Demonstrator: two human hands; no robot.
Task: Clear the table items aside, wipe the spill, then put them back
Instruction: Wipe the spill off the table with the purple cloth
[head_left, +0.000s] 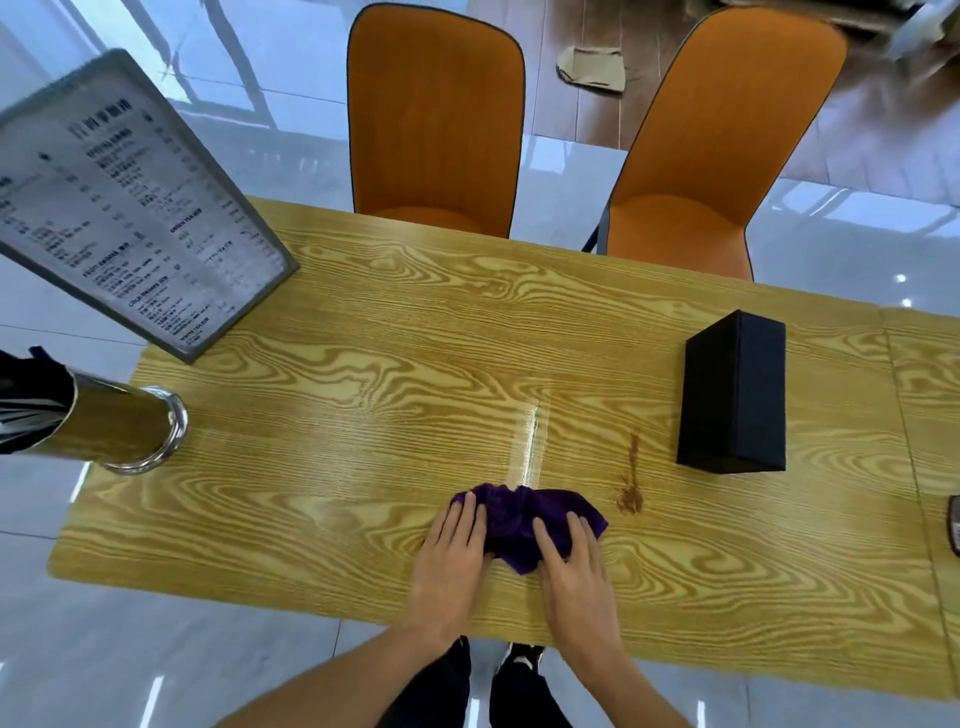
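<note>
both hands (511, 556) flat on purple cloth (524, 517), brown spill (631, 493)

Table (363, 415) is looking like glossy wood-grain laminate, catching a bright streak of glare near the middle. The purple cloth (524, 525) is looking soft and plush, kinda velvety and matt. Black box (732, 395) is coming across matt, maybe fabric-textured. Metal cylinder (130, 431) is shining like polished steel, mirror-glossy. Orange chairs (436, 119) are looking smooth, matt leatherette, and the floor (130, 649) is showing glossy polished tiles

Both forearms reach forward, side by side. The left hand (451, 551) lies palm-down, fingers (470, 512) straight. The right hand (571, 564) lies likewise.
</note>
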